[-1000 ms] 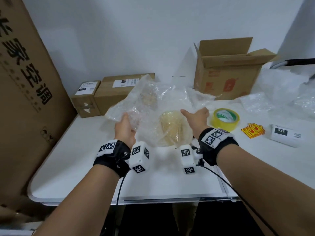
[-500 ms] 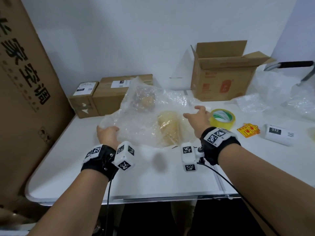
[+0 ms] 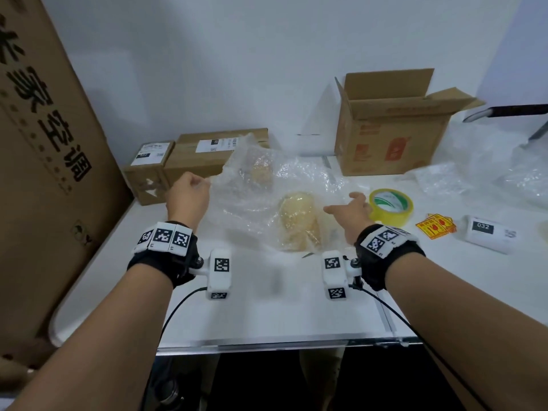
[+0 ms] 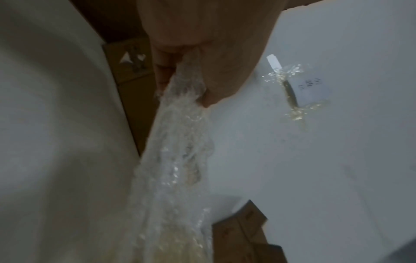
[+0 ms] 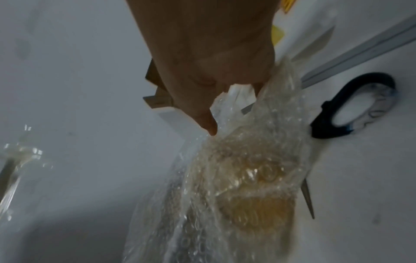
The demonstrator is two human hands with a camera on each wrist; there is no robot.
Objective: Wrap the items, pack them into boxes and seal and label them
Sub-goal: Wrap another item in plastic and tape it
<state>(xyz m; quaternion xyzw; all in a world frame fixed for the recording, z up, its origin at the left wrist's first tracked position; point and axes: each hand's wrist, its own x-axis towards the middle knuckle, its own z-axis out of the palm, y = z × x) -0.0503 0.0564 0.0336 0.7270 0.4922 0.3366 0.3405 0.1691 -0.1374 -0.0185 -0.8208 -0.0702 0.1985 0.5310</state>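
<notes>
A sheet of clear bubble wrap (image 3: 267, 197) lies over a yellowish item (image 3: 299, 221) at the middle of the white table (image 3: 267, 310). Through the lifted far part a second pale item (image 3: 261, 170) shows. My left hand (image 3: 189, 191) is raised in a fist and grips the wrap's left edge; in the left wrist view the bubble wrap (image 4: 178, 142) runs out from between the fingers of the left hand (image 4: 184, 89). My right hand (image 3: 350, 209) holds the sheet's right edge beside the item. In the right wrist view the right hand (image 5: 234, 106) has its thumb in front of the bubble wrap (image 5: 258, 151) and its fingers behind it.
Two sealed, labelled boxes (image 3: 216, 155) stand at the back left, an open carton (image 3: 394, 126) at the back right. A yellow tape roll (image 3: 391, 206), warning stickers (image 3: 436, 226) and a small white box (image 3: 489, 232) lie right of my hand. Scissors (image 5: 351, 110) lie under the wrap's edge. A tall carton (image 3: 44, 173) walls the left side.
My left hand has closed on the wrap's left edge and lifted it up off the table. The right hand has stayed at the right edge.
</notes>
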